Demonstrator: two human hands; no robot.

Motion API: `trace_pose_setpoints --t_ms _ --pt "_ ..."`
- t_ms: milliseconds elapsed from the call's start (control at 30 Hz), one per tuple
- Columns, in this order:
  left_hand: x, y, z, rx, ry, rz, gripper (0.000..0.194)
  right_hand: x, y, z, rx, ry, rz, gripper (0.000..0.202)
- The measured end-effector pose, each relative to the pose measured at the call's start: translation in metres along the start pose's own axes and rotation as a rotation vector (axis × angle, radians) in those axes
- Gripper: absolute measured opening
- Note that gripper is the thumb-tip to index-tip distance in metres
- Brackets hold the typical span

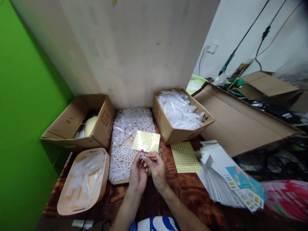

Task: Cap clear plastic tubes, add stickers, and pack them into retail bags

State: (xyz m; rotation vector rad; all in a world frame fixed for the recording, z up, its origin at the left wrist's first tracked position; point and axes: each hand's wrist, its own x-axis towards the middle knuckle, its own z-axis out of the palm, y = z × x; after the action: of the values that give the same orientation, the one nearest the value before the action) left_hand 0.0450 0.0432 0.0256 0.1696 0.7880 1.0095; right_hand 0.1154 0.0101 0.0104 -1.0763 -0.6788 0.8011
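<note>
Both hands meet over the near right edge of a tray of small whitish pieces (122,160). My left hand (139,175) has its fingers closed on one end of a small translucent plastic piece (143,157). The fingers of my right hand (157,171) pinch the same piece from the other side. Just beyond the fingertips, a yellow sticker sheet (146,141) lies on the pieces in the tray. A second sticker sheet (186,157) rests on the table to the right.
An oval tub (106,166) of clear plastic pieces stands left. Open cardboard boxes stand behind left (103,125) and right (168,131), the right one full of clear tubes. Flat plastic sleeves and cards (221,179) fan out at right, beside a pink bag (286,195).
</note>
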Motion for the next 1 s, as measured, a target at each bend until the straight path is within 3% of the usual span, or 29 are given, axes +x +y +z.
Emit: trace_pose_setpoints --t_ms 100,200,400,567,700,800,867,1000 --pt "0.001 -0.003 0.003 -0.011 0.005 0.004 0.035 0.001 0.004 0.002 0.058 0.021 0.046 0.024" --pt "0.006 -0.004 -0.002 0.106 -0.031 0.136 0.037 0.004 0.003 -0.001 -0.001 0.008 0.037 0.026" --pt "0.01 -0.003 -0.026 0.789 -0.004 0.541 0.033 0.009 0.015 -0.013 -0.073 0.011 0.209 0.039" --pt "-0.005 -0.001 -0.028 1.129 -0.113 0.853 0.016 0.014 0.022 -0.022 -0.088 0.042 0.205 0.042" --pt "-0.011 0.007 -0.019 1.165 -0.151 0.888 0.013 0.016 0.014 -0.023 -0.282 0.012 0.069 0.028" --pt "-0.009 0.018 -0.015 1.178 -0.13 0.904 0.013 0.013 0.01 -0.025 -0.377 -0.098 0.001 0.024" --pt "-0.007 0.023 -0.013 1.261 -0.19 0.914 0.011 0.011 0.01 -0.028 -0.42 -0.206 -0.053 0.031" --pt "-0.003 0.024 -0.01 1.389 -0.266 0.848 0.006 0.009 0.016 -0.036 -0.585 -0.383 -0.259 0.068"
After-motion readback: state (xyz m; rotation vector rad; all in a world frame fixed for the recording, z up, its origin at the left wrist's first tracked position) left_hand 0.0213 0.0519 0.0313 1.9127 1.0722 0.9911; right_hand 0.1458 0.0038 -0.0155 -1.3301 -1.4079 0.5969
